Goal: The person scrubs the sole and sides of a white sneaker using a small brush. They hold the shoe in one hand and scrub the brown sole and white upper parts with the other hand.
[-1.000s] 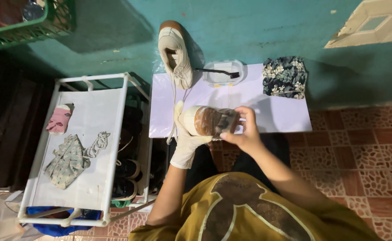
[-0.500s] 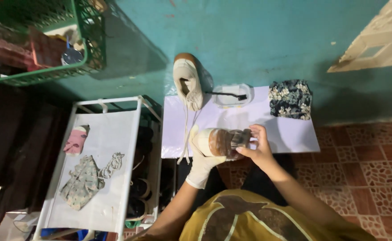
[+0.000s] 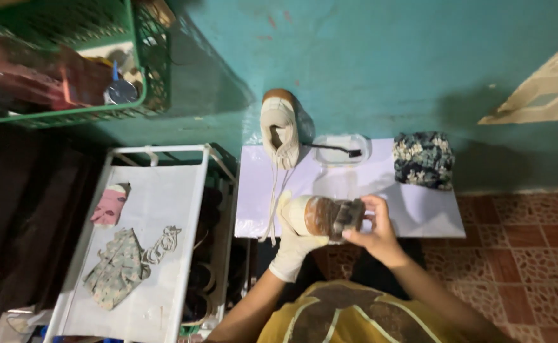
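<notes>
Our gloved left hand [image 3: 292, 244] grips the worn cream lace-up shoe [image 3: 320, 217], sole up, above the white surface [image 3: 418, 216]. Our bare right hand [image 3: 375, 234] has its fingers [image 3: 371, 204] clenched on the shoe's heel end.

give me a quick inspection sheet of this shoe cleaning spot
surface: white board on the floor against a teal wall, bare in the middle.
job's things: shoe held sole up over the board's near edge; second shoe leaning at the wall, laces trailing down.
clutter: shallow tray with a dark-handled brush across it; folded floral cloth at the board's right end.
hands: left hand, gloved, grips the shoe's toe end; right hand, bare, presses a small pad or brush on the sole, too blurred to name.
cables: nothing seen.
surroundings: white rack at left with a pink sock and a patterned rag; green basket above; tiled floor.
</notes>
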